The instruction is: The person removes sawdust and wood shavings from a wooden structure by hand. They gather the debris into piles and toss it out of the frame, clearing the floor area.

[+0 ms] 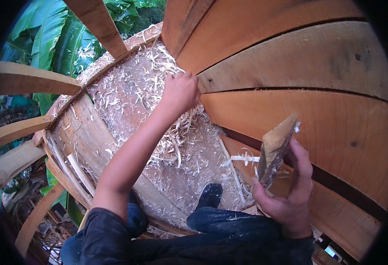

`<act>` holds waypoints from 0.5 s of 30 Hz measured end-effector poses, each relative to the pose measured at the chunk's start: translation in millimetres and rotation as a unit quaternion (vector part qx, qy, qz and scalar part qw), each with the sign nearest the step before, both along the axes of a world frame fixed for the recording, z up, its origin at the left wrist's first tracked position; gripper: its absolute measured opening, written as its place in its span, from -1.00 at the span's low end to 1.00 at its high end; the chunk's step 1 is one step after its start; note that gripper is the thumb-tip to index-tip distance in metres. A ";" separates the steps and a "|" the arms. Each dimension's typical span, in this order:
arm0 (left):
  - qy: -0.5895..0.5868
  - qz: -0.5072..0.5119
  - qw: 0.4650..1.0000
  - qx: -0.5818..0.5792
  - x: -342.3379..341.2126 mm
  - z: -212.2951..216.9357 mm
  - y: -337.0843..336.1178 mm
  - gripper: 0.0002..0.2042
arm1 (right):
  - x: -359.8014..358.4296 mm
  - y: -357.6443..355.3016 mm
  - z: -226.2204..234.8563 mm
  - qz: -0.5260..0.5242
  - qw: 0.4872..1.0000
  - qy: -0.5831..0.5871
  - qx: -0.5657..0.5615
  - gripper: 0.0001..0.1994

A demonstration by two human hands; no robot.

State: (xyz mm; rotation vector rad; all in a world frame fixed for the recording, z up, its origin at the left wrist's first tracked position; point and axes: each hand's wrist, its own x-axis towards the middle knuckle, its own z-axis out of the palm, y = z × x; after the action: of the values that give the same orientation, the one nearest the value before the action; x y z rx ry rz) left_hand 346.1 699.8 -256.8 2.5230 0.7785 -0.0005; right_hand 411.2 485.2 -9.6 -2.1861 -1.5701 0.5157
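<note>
My right hand (291,190) grips a thick wooden block (273,143) between thumb and fingers, holding it tilted up on the right. The block has a slanted, rough top end, and pale shavings cling around it. A long pale curl of wood (245,158) sticks out beside its left face; whether it is attached, I cannot tell. My left hand (183,90) reaches forward with its fingers curled, next to the inner ends of the planks (291,62) on the right. What those fingers hold, if anything, is hidden. Wood shavings (176,132) lie heaped just below that hand.
Orange-brown planks with dark gaps form a curved wall on the right. Curved ribs (35,79) rise on the left, with banana leaves (48,35) beyond. Shavings cover the floor boards (88,123). Loose wood strips (70,168) lie at lower left. My dark-socked foot (210,194) rests ahead.
</note>
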 end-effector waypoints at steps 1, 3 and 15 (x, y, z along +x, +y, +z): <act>0.010 0.027 1.000 0.010 5.1 -8.4 10.9 -0.73 | -0.7 2.0 0.1 0.005 1.000 0.002 0.000 -0.13; 0.025 0.077 0.996 0.027 16.0 -32.2 19.2 -0.68 | -1.4 1.9 2.4 0.008 1.000 -0.016 0.006 -0.14; 0.431 -0.111 0.892 0.084 -16.1 -11.5 -5.5 -0.52 | 7.1 -7.3 3.2 -0.002 1.000 -0.030 -0.001 -0.13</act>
State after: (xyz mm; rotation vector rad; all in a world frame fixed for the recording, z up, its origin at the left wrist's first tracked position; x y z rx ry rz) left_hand 330.0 694.2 -268.3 2.7218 0.8024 -1.2494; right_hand 418.3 477.9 -6.4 -2.2246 -1.5970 0.4553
